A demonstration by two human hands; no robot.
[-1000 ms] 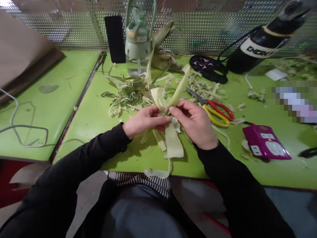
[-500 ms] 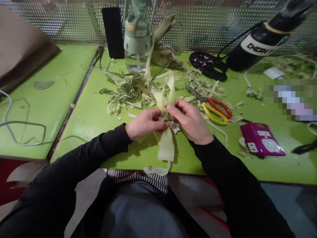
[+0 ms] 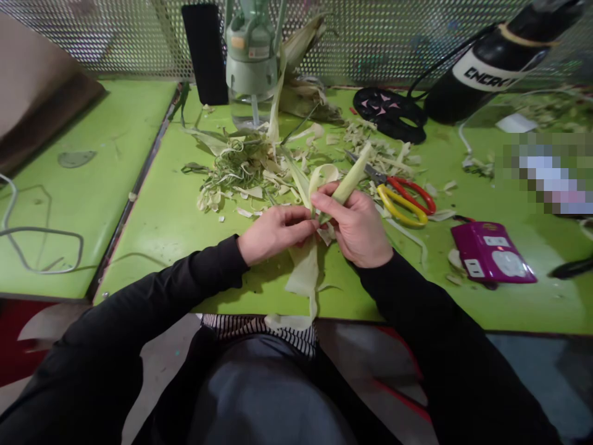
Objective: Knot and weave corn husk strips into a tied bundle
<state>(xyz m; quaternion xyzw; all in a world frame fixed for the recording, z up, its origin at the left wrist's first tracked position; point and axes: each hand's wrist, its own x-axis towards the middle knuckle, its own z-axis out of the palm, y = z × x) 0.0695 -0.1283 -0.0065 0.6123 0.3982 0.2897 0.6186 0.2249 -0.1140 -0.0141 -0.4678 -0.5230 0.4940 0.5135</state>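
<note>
Pale green corn husk strips point(image 3: 303, 272) hang down from between my fingers over the front of the green table, and more strips fan out upward. My left hand point(image 3: 277, 235) is closed in a pinch on the bunch from the left. From the right, my right hand point(image 3: 359, 225) grips the same husks, with one folded strip point(image 3: 353, 176) rising past its fingers. Where the strips meet is mostly hidden by my fingertips. Scissors point(image 3: 401, 199) with red and yellow handles lie just beyond my right hand. A heap of husk shreds point(image 3: 245, 164) lies ahead of my left hand.
A water bottle point(image 3: 252, 68), a dark phone point(image 3: 204, 55) and whole husks point(image 3: 306, 102) stand along the mesh panel point(image 3: 139, 43). To the right are a black bottle point(image 3: 477, 77), a black controller-like pad point(image 3: 389, 114) and a purple socket box point(image 3: 493, 252). Brown paper point(image 3: 41, 93) lies far left.
The upper strips have spread apart, and one now leans right over my right hand. The lower strips have swung slightly left. Both hands stay at the bunch; the view has shifted a little.
</note>
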